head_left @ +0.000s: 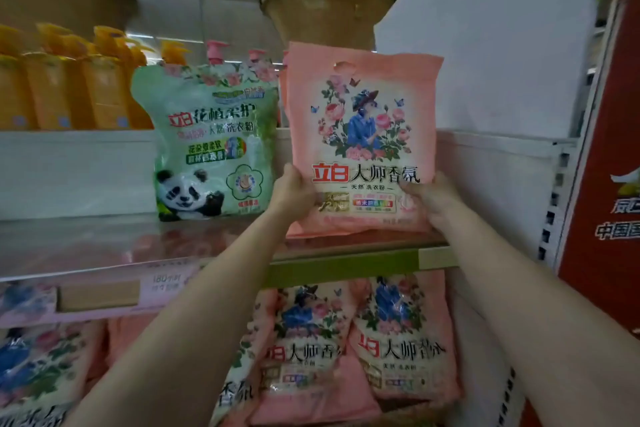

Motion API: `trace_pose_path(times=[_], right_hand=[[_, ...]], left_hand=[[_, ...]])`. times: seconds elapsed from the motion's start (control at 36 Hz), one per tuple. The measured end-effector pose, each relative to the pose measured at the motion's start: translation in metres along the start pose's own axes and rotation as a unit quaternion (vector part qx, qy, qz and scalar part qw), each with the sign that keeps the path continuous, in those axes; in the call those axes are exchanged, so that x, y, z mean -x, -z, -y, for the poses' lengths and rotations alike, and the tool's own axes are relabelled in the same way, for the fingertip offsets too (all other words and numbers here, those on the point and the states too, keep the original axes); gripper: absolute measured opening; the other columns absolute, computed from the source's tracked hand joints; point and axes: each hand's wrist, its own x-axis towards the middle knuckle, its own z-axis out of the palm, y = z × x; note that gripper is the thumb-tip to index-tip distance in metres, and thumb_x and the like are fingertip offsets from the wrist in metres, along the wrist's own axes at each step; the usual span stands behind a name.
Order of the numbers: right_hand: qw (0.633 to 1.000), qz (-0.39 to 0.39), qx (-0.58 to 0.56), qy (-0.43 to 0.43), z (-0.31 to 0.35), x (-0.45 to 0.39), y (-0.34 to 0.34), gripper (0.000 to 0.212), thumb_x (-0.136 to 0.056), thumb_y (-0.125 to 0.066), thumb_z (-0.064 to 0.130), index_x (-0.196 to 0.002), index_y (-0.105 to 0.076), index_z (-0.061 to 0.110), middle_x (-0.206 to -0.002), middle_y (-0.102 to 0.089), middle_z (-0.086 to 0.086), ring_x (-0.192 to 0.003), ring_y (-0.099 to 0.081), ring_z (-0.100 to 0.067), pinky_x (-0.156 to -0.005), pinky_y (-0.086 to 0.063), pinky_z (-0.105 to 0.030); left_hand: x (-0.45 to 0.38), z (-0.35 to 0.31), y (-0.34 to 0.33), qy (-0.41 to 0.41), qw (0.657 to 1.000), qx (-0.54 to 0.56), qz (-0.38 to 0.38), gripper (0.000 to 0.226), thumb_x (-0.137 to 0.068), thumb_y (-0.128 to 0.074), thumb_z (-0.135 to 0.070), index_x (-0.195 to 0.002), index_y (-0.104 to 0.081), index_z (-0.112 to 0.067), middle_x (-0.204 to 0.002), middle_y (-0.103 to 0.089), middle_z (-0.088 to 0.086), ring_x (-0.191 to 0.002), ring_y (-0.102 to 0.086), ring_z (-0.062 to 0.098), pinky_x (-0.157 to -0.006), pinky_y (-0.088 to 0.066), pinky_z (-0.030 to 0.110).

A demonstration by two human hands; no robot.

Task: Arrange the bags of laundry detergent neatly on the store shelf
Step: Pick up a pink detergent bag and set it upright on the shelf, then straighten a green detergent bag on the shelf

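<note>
store shelving fills the view, and up on the grey metal middle shelf (104, 239) the action sits near its right end. the pink floral plastic bag of laundry powder (363, 135) stands upright there, its bottom close to the shelf's front edge, with at least one more pink bag tucked right behind it. left hand (294, 194) clasps the lower left corner, right hand (433, 201) wraps the lower right corner, both closed firmly on the bag.

looks like a soft pouch with loose powder inside, so expect it to sag and slump if held high; the low two-corner hold suits it, since the weight probably sits at the bottom. glossy film, likely a bit slippery. the punched handle hole at the top is another place to take it.

room to move: the green panda-printed plastic detergent bag (211, 146) stands just beside on the left, nearly touching. a white upright panel (502, 45) closes the right end. plenty of bare shelf farther left. below, more pink floral bags (398, 340) lean untidily on the lower shelf.
</note>
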Motion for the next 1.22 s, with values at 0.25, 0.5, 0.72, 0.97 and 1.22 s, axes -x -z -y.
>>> trace_pose_path(times=[0.25,0.5,0.72,0.97,1.22], right_hand=[[0.999,-0.009,0.040,0.030,-0.004,-0.003,0.002,0.058,-0.080,-0.068,-0.004,-0.133,-0.048,0.005,-0.113,-0.065,-0.013,-0.086,-0.066,-0.022,-0.084,-0.054,-0.041],[0.949,-0.082,0.303,0.018,0.003,0.015,-0.007,0.044,-0.091,-0.060,0.032,-0.122,-0.053,0.001,-0.115,-0.063,-0.012,-0.108,-0.061,-0.029,-0.077,-0.044,-0.027],[0.850,-0.123,0.510,0.034,0.016,0.038,-0.011,0.062,-0.091,-0.059,0.023,-0.139,-0.029,-0.003,-0.139,-0.033,-0.020,-0.125,-0.041,-0.036,-0.103,-0.041,-0.043],[0.738,-0.036,0.657,0.152,0.034,0.086,-0.058,0.063,-0.093,-0.054,0.036,-0.142,-0.029,0.006,-0.144,-0.033,-0.017,-0.128,-0.039,-0.031,-0.104,-0.039,-0.043],[0.690,0.095,0.682,0.222,0.041,0.130,-0.146,0.060,-0.090,-0.054,0.044,-0.137,-0.036,0.012,-0.138,-0.042,-0.009,-0.127,-0.041,-0.027,-0.102,-0.038,-0.044]], left_hand=[[0.001,-0.003,-0.004,0.025,0.999,-0.041,-0.019,0.047,-0.080,-0.072,-0.014,-0.115,-0.041,-0.006,-0.117,-0.057,0.014,-0.104,-0.061,0.033,-0.089,-0.053,0.047],[0.026,-0.007,0.006,-0.008,0.954,-0.298,-0.033,0.061,-0.083,-0.064,-0.051,-0.121,-0.041,-0.009,-0.117,-0.060,0.009,-0.102,-0.061,0.029,-0.087,-0.052,0.043],[0.051,-0.010,0.031,-0.074,0.880,-0.468,0.039,0.030,-0.092,-0.052,-0.037,-0.100,-0.055,-0.008,-0.091,-0.061,0.005,-0.082,-0.062,0.022,-0.076,-0.056,0.034],[0.068,-0.013,0.085,-0.121,0.844,-0.521,0.044,0.036,-0.087,-0.058,-0.045,-0.095,-0.048,-0.011,-0.095,-0.057,0.007,-0.082,-0.054,0.024,-0.070,-0.048,0.033],[0.092,0.009,0.157,-0.118,0.822,-0.557,0.015,0.046,-0.083,-0.062,-0.045,-0.108,-0.053,-0.007,-0.105,-0.059,0.009,-0.093,-0.061,0.028,-0.076,-0.053,0.036]])
